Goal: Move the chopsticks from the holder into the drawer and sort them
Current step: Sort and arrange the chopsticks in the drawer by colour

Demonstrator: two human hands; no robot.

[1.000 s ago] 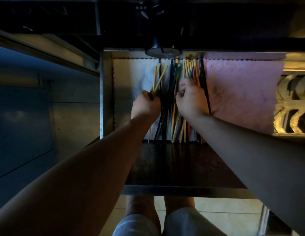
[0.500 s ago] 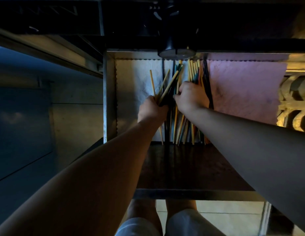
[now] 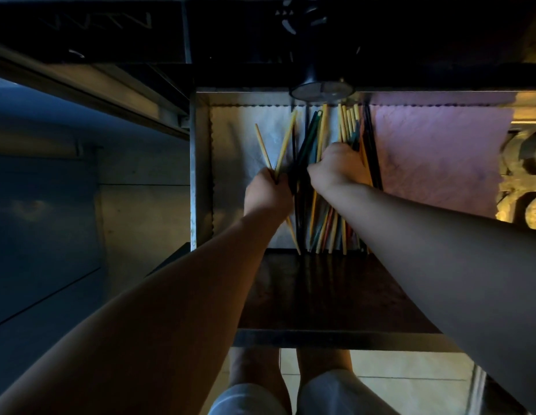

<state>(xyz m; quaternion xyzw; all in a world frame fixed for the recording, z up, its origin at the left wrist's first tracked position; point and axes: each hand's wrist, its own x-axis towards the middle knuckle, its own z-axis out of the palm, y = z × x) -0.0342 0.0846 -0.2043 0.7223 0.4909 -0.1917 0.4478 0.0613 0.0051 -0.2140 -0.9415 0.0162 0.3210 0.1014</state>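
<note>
Sorting under way. The left hand (image 3: 268, 191) is clenched round the yellow chopsticks (image 3: 284, 145), which fan out beyond its knuckles. Just beside it, the right hand (image 3: 338, 169) curls its fingers into the mixed heap (image 3: 323, 229) lying in the drawer (image 3: 201, 175) (which sticks it grasps cannot be told). Recommended: draw the yellow ones clear to the left hand's outer side, onto the white liner (image 3: 240, 139), while the right pins the heap steady.

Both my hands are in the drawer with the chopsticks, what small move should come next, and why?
Probably lay the pale chopsticks gripped in the left hand on the bare white liner beside it, apart from the mixed pile the right hand grips. They match in colour, and that side has room.
</note>
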